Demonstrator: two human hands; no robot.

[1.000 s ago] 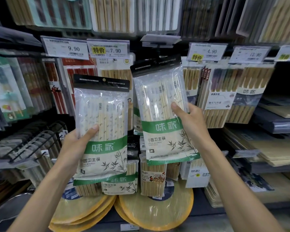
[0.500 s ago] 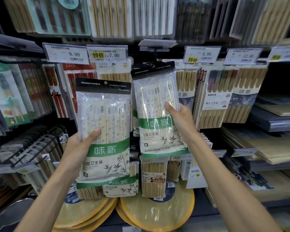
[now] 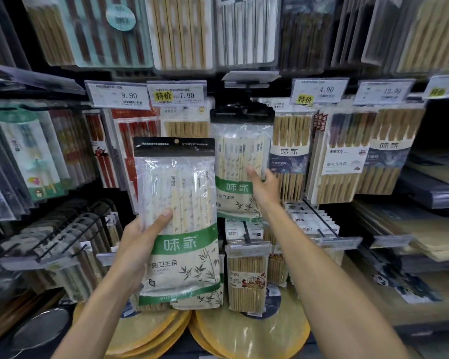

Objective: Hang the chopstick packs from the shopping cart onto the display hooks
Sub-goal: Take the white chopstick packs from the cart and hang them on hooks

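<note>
My left hand (image 3: 138, 244) grips a chopstick pack (image 3: 179, 216) with a black header and green band, held upright in front of the display. My right hand (image 3: 263, 187) holds a second identical chopstick pack (image 3: 237, 161) by its right edge, far in against the display, its black header up under the display hook (image 3: 246, 99) beneath an empty price-tag holder. Whether the header is on the hook I cannot tell. The shopping cart is out of view.
Hanging chopstick packs (image 3: 290, 151) fill the hooks on both sides, under price tags (image 3: 176, 95). Lower hooks carry small packs (image 3: 246, 278). Round bamboo boards (image 3: 249, 330) stand at the bottom. Black wire racks (image 3: 62, 237) jut out at the left; cutting boards (image 3: 425, 229) lie at the right.
My right hand has pushed its pack further in and up toward the hook, and the pack now sits upright. The left hand's pack has moved slightly right and nearer.
</note>
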